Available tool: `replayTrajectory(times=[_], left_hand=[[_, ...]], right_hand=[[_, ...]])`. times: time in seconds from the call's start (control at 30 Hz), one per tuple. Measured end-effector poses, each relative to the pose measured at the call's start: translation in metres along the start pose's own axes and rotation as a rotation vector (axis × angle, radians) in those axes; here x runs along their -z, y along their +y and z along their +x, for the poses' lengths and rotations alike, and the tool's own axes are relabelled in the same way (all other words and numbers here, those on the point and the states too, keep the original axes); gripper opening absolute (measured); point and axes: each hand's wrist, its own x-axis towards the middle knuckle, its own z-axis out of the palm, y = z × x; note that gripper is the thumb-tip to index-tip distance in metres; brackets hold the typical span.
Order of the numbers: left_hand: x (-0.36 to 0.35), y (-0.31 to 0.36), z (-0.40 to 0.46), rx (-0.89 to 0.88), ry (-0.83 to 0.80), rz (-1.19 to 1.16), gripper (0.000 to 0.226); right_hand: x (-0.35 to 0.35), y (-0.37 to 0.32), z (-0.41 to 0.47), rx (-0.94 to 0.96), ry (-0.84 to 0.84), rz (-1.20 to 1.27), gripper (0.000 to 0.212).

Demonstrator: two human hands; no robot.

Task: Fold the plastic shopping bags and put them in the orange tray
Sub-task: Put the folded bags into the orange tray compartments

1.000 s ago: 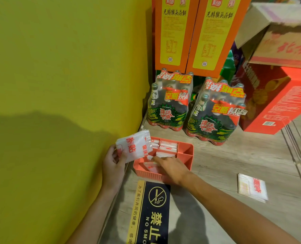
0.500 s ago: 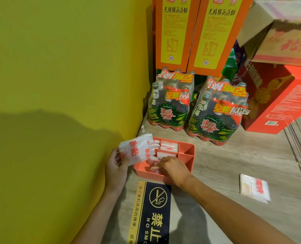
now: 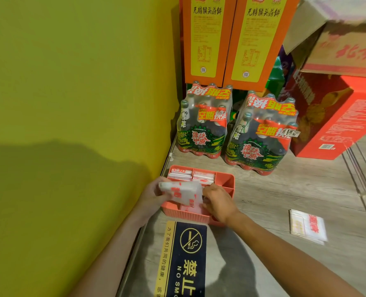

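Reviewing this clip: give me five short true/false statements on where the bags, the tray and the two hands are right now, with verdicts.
1. The left hand holds a folded bag over the orange tray. True.
2. The right hand rests on the no-smoking sign. False: it is at the tray, beside the held bag.
3. Another folded bag lies on the floor to the right of the tray. True.
4. The tray's far compartments are bare. False: folded bags already stand in them.
5. The tray sits on top of the bottle packs. False: it sits on the floor in front of them.
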Motion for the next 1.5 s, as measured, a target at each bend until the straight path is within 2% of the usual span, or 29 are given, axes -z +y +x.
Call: replayTrajectory(times=[0.13,0.27,0.33,0.47,0.53,0.6,0.77,0.87,0.97,1.03,1.13,1.2,1.3,1.37,1.5], left_hand=[[0.001,-0.008,0.019,0.053,-0.126,0.301,0.017],[-0.006,-0.024,0.033,0.055,-0.241,0.527,0.027],[-0.013,-0.032,0.039,0.061,-0.248,0.596,0.027],[-0.033,-0.041,0.052,0.137,-0.185,0.727,0.028],[-0.045,-0.042,0.053,0.189,-0.101,0.855,0.022],[-0.055,-0.043,0.052,0.194,-0.053,0.974,0.029],[-0.060,-0.048,0.055,0.209,-0.037,0.873,0.049],[-0.050,-0.036,0.049,0.208,-0.086,0.732,0.039],[-0.034,-0.039,0.028,0.064,-0.134,0.710,0.021],[-0.026,-0.047,0.010,-0.072,-0.185,0.780,0.022],[-0.027,-0.053,-0.009,-0.217,-0.266,0.966,0.035],[-0.033,-0.052,-0.014,-0.236,-0.259,1.070,0.044],[-0.037,-0.058,-0.009,-0.214,-0.255,1.142,0.057],[-0.036,-0.063,-0.009,-0.203,-0.260,1.152,0.061],[-0.034,-0.068,-0.019,-0.283,-0.159,1.130,0.052]], right_hand=[[0.002,0.006,0.000,-0.070,0.004,0.064,0.049],[-0.002,0.012,-0.001,-0.105,0.023,0.099,0.057],[-0.005,0.016,0.000,-0.103,0.012,0.101,0.054],[-0.001,0.021,-0.004,-0.058,0.008,0.125,0.028],[0.003,0.019,-0.008,-0.055,-0.017,0.134,0.026],[0.008,0.014,-0.013,-0.048,-0.022,0.119,0.028],[0.010,0.005,-0.018,-0.090,0.016,0.047,0.040],[0.011,0.001,-0.016,-0.086,0.086,0.001,0.034],[0.009,0.001,-0.020,-0.093,0.126,-0.014,0.027],[0.006,0.002,-0.024,-0.101,0.137,-0.038,0.025],[0.005,0.000,-0.027,-0.051,0.184,-0.084,0.020],[0.002,-0.001,-0.033,0.051,0.222,-0.110,0.022],[-0.007,-0.001,-0.047,0.186,0.184,-0.106,0.036],[-0.012,-0.001,-0.056,0.200,0.127,-0.138,0.046],[-0.013,0.000,-0.062,0.164,0.042,-0.164,0.058]])
